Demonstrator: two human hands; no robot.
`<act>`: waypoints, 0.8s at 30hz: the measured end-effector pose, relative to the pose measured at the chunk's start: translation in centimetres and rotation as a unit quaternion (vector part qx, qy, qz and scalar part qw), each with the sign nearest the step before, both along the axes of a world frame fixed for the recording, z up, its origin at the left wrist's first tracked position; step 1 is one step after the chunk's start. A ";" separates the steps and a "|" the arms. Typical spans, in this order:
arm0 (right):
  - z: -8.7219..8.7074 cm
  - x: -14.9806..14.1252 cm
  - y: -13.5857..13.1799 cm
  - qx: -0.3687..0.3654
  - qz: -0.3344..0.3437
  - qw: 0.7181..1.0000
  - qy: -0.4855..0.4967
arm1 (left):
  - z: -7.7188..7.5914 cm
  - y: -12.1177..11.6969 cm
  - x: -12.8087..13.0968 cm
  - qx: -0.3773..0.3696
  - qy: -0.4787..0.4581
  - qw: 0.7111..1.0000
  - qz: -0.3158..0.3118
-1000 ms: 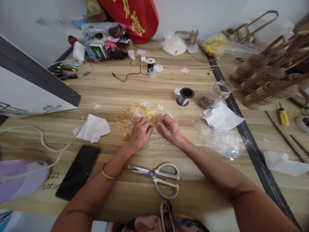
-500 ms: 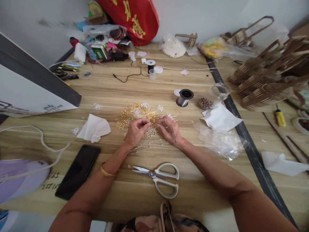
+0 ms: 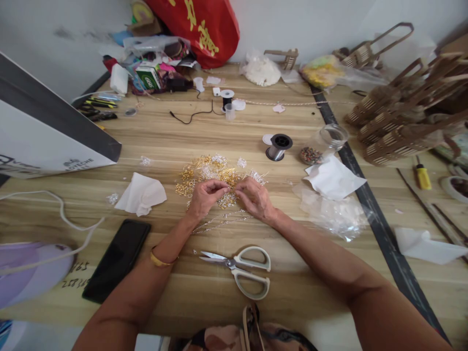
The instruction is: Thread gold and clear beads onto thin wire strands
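My left hand [image 3: 205, 196] is pinched closed over a heap of small gold and silver jewelry findings [image 3: 204, 168]. Facing it from the right, my right hand [image 3: 256, 197] is also pinched, the fingertips almost meeting. Whatever lies between the fingers is too small to make out. A thin silver chain [image 3: 223, 219] with small beads lies on the wooden table [image 3: 175, 312] just below both hands. Closer to me are scissors [image 3: 234, 265] with white handles, their blades slightly apart and pointing left.
A black phone [image 3: 117, 261] and a white paper [image 3: 141, 194] lie to the left. On the right are a wire spool [image 3: 278, 147], a clear jar of beads [image 3: 331, 139], plastic bags [image 3: 336, 217] and bamboo baskets [image 3: 395, 131]. A large box [image 3: 54, 131] stands at left.
My right hand has shifted slightly left toward my left hand, narrowing the gap between the fingertips. The view has moved a little; the things on the table stay in place.
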State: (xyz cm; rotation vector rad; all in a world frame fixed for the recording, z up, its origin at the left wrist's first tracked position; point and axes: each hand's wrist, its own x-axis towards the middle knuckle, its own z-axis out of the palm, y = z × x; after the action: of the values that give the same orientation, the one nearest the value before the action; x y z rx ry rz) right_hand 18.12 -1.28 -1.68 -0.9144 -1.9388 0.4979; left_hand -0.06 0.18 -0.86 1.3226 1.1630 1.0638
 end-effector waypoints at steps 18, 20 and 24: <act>-0.1 0.0 0.0 0.004 -0.008 1.000 -0.020 | 0.0 -0.1 -0.1 0.005 0.006 1.000 -0.028; -0.1 0.0 0.0 0.001 -0.010 1.000 -0.020 | 0.0 -0.1 -0.1 0.006 0.005 1.000 -0.028; -0.1 0.0 0.0 0.005 -0.009 1.000 -0.023 | 0.1 -0.1 0.0 0.007 0.008 1.000 -0.029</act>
State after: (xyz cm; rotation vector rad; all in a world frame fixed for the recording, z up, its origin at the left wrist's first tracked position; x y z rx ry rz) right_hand 18.10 -1.29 -1.78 -0.9442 -1.9700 0.4611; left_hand -0.06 0.08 -0.80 1.3709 1.1233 1.0232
